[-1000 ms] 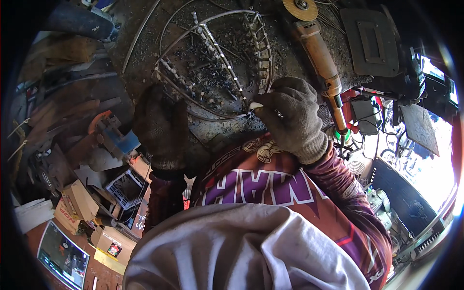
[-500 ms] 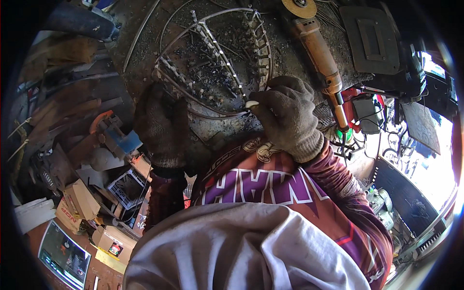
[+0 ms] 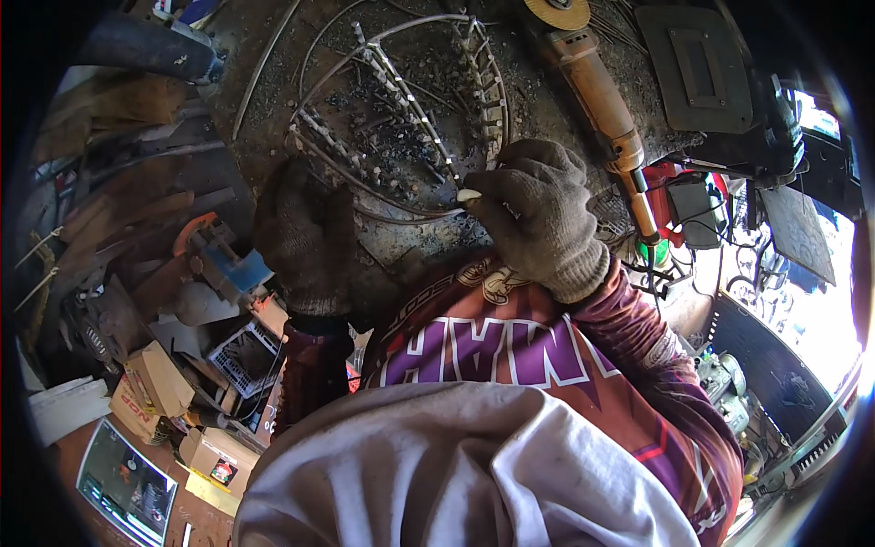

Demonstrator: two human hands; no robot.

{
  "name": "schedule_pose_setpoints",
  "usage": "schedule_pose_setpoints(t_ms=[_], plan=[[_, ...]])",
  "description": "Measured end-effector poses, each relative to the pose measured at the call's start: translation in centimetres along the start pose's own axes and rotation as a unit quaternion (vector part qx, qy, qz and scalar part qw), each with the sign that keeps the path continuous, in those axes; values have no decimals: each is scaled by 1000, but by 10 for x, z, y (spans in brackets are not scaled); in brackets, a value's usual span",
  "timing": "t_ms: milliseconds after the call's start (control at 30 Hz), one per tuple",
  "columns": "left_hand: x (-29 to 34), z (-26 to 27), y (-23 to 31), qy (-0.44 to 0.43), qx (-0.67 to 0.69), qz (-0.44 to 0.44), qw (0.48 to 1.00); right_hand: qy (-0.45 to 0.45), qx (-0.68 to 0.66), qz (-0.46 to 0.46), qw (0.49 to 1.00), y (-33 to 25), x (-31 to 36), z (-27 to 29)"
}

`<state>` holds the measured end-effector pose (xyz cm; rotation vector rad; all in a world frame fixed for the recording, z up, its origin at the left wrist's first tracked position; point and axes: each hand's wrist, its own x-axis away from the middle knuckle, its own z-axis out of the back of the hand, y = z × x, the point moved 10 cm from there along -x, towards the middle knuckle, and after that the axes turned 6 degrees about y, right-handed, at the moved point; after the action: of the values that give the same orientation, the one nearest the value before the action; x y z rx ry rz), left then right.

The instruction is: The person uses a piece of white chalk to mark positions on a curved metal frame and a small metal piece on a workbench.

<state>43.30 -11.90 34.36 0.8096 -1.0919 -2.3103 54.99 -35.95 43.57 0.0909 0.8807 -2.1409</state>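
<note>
My right hand (image 3: 538,214), in a grey knit work glove, pinches a small white chalk-like piece (image 3: 468,195) between thumb and fingertips. The piece is at the near rim of a round metal frame (image 3: 401,217), close to the lower end of its middle bar (image 3: 415,109). Short stubs and whitish spots line that bar, and a second ribbed bar (image 3: 492,100) stands to its right. In shadow by the frame's near left side, my left hand (image 3: 305,242), also gloved, has thumb and fingers apart. I see nothing in it.
Right of the frame lies an angle grinder (image 3: 597,100) with a tan disc (image 3: 558,11). Beyond it is a dark welding mask (image 3: 697,71). Loose rods and grit cover the worktop (image 3: 264,100). Cardboard boxes (image 3: 159,378) and a plastic crate (image 3: 244,356) stand lower left.
My right hand has shifted slightly left, with the white piece still pinched. The left hand stays nearly where it was. The whole view has shifted a little.
</note>
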Motion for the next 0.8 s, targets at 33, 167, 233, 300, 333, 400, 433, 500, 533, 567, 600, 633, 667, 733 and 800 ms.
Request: schedule_pose_setpoints(t_ms=[33, 167, 233, 300, 333, 400, 433, 500, 533, 567, 600, 633, 667, 733, 800], plan=[[-1, 2, 7, 13, -13, -37, 999, 12, 12, 2, 1000, 0, 0, 3], [-4, 3, 20, 5, -57, -50, 997, 46, 38, -15, 998, 13, 5, 19], [-10, 3, 30, -9, -75, -38, 996, 38, 29, -15, 999, 15, 10, 19], [-10, -1, 29, -25, -92, -27, 995, 23, 17, -18, 999, 17, 17, 14], [-9, 0, 29, -14, -72, -48, 996, 24, 16, -19, 999, 16, 18, 13], [-7, 1, 31, -4, -53, -69, 996, 18, -11, -17, 1000, 13, 20, 9], [-7, 1, 32, -1, -59, -74, 996, 19, -11, -18, 1000, 13, 19, 8], [-8, 1, 34, 1, -64, -80, 995, -3, -22, -12, 1000, 12, 18, 2], [-8, 0, 34, 1, -65, -85, 994, -1, -23, -12, 1000, 12, 17, 2], [-8, 0, 34, 1, -66, -90, 994, -5, -21, -8, 1000, 10, 17, 1], [-7, -1, 32, 0, -66, -91, 994, -8, -20, -4, 1000, 9, 17, -1], [-6, 0, 27, 0, -53, -84, 995, -7, -21, -5, 1000, 9, 18, -2], [-5, 0, 26, 0, -47, -81, 996, 2, -26, -1, 1000, 9, 18, -3], [-5, 0, 25, 0, -49, -80, 996, 12, -31, 2, 999, 10, 18, -4], [-6, -1, 26, -2, -58, -83, 995, 20, -24, 6, 999, 10, 18, -6]])
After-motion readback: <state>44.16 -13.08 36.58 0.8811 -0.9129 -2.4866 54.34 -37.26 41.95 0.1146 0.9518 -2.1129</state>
